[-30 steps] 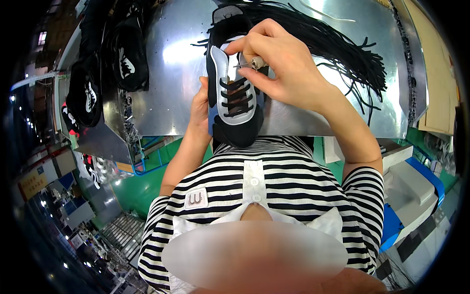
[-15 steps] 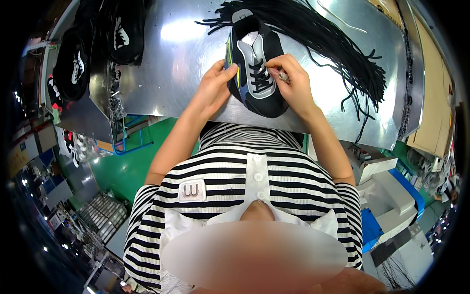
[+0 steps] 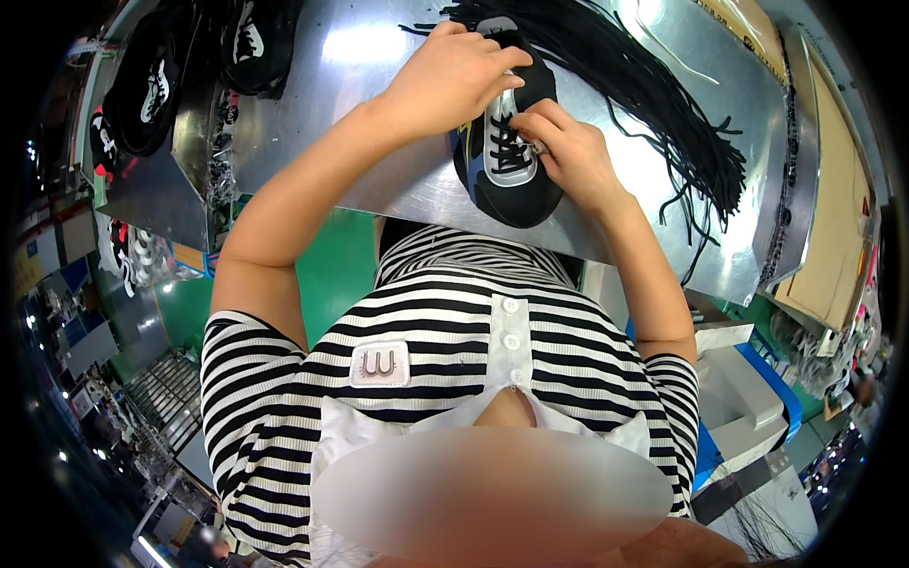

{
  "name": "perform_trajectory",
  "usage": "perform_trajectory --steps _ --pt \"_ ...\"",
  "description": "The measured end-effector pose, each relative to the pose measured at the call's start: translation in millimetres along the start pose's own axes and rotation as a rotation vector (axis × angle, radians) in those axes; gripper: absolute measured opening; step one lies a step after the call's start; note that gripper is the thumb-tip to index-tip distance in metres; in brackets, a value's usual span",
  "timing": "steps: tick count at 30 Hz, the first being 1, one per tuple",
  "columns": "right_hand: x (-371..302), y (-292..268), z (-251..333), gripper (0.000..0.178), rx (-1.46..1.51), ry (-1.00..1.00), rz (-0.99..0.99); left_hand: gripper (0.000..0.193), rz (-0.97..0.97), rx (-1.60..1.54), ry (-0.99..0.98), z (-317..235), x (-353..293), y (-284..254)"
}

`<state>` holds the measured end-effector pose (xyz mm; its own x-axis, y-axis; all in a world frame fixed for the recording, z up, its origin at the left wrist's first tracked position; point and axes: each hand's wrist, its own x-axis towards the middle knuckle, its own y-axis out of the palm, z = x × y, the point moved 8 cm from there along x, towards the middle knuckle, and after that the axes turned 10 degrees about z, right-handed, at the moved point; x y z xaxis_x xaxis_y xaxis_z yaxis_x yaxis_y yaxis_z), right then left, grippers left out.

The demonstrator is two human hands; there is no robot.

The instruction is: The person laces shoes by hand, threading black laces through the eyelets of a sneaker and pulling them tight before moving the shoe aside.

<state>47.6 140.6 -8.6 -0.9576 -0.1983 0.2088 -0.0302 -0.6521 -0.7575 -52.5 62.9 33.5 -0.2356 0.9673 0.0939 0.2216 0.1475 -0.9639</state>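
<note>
A black sneaker (image 3: 516, 199) with a silver-grey lace panel and blue and yellow side trim lies on the metal table, toe toward me. Black laces (image 3: 507, 144) cross its front. My left hand (image 3: 454, 76) reaches over the collar from the left, its fingers curled at the top of the tongue; the hand covers much of the opening. Along the right edge of the lacing, my right hand (image 3: 576, 156) is closed around a small tool (image 3: 538, 147) with a short, round, pale handle. Its working end is too small to make out by the eyelets.
A long bundle of loose black laces (image 3: 663, 123) spreads across the metal table (image 3: 379, 161) to the right. Black shoes (image 3: 151, 90) stand at the far left. Brown cardboard (image 3: 833, 189) lies beyond the table's right edge. A pale lace (image 3: 677, 57) rests at the back.
My left hand has left the shoe's left side and moved up over its collar and tongue. The right hand stays beside the laces with the tool.
</note>
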Motion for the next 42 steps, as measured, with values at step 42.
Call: perform_trajectory --steps 42 --pt "-29.6 7.3 -50.1 0.037 1.462 0.459 -0.524 0.043 -0.024 -0.931 -0.060 16.5 0.3 -0.2"
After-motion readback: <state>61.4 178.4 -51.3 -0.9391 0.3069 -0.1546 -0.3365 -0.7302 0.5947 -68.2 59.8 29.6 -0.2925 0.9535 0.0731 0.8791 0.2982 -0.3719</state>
